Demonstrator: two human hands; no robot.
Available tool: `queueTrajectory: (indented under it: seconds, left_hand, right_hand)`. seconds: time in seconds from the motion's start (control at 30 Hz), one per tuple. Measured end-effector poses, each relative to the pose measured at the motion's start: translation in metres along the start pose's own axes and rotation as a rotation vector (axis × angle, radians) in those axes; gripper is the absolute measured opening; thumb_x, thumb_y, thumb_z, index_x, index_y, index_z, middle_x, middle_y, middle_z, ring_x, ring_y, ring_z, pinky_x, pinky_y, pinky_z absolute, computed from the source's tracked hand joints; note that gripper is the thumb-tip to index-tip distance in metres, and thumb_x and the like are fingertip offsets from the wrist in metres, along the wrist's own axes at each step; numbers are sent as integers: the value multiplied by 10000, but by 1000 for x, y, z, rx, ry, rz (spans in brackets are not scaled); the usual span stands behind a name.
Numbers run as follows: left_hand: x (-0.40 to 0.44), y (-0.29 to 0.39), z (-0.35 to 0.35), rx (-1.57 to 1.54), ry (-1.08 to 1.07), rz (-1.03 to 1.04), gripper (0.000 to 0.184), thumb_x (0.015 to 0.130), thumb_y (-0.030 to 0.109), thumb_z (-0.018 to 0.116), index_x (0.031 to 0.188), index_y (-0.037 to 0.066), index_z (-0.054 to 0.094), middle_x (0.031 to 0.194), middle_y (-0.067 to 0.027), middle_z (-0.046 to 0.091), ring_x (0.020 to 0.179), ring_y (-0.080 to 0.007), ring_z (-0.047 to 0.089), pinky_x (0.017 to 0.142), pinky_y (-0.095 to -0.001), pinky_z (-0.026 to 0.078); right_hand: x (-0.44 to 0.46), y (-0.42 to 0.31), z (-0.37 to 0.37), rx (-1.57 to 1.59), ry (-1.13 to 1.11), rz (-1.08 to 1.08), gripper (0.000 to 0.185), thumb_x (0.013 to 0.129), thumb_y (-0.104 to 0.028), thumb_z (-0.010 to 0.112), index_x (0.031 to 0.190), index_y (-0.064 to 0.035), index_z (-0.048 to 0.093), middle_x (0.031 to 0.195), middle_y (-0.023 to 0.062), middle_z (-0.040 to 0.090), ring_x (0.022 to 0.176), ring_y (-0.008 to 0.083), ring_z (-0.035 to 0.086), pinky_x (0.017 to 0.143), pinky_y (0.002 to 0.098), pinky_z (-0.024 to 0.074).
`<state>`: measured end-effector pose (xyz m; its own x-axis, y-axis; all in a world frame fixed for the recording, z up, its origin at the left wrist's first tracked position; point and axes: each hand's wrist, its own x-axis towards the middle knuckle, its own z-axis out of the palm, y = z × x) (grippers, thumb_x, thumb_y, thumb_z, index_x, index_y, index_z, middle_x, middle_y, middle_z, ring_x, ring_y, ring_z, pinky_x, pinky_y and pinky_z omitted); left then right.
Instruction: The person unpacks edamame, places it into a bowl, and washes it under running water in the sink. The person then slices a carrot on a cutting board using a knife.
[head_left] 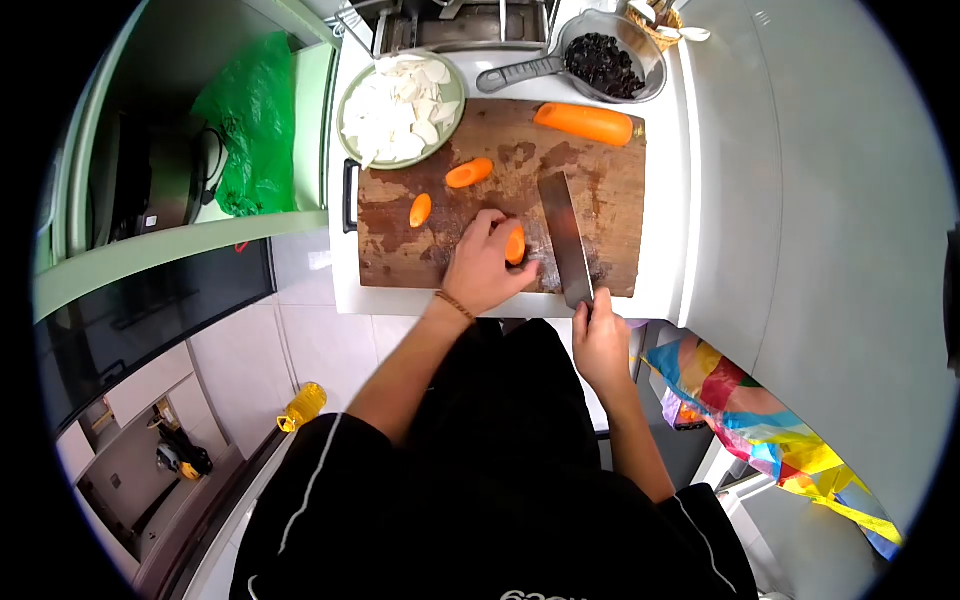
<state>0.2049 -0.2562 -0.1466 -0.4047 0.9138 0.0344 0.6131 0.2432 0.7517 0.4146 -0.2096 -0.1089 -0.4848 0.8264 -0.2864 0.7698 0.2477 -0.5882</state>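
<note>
On the wet wooden cutting board (400, 258), my left hand (483, 265) curls around a short carrot piece (515, 245), fingers and thumb on either side of it. My right hand (602, 340) grips the handle of a cleaver (566, 235) at the board's front edge. Its broad blade points away from me over the board, to the right of the carrot piece and apart from it. Two other carrot pieces, a larger one (469, 173) and a smaller one (420, 210), lie left of centre. A long peeled carrot (583, 123) rests at the board's back right.
A green-rimmed plate (459, 92) of white slices overlaps the board's back left corner. Behind the board stands a handled strainer bowl (655, 84) with dark pieces inside. A small basket (655, 30) holds spoons. A green plastic bag (250, 130) sits on the left shelf; a grey wall borders the right.
</note>
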Motion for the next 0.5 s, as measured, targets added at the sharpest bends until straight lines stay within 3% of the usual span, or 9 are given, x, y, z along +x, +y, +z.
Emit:
queueTrajectory:
  seconds: [0.1,0.13,0.23,0.5]
  left_hand:
    - [3,-24,-25,4,-85,283,391,734,126,795,1088,38,655,1187,-131,575,1105,-328,601,919,-404,532]
    - [10,-42,-29,36,-151,504,303,761,108,768,1039,60,657,1157,-98,594,1118,-302,590,922,-394,539]
    - [24,-63,-19,140,-282,700,251,785,102,751,1015,68,658,1116,-73,613,1090,-279,595,910,-379,549]
    - [34,-65,5,88,-219,869,197,759,116,730,921,42,647,1045,-76,624,1032,-270,610,903,-386,540]
  right_hand:
    - [-1,-3,3,33,3,-26,149,984,-77,572,953,-11,442,696,274,635,660,502,633,577,578,482]
    - [-2,-6,2,10,-7,-21,145,980,-54,573,949,-8,439,692,268,633,654,494,634,570,567,487]
    - [-4,-14,5,-11,-13,-55,141,980,-51,569,948,-10,438,686,257,630,644,483,635,557,554,490]
    - [-9,-25,19,-144,-24,-62,147,938,0,579,933,-2,432,639,222,597,586,447,620,515,524,482]
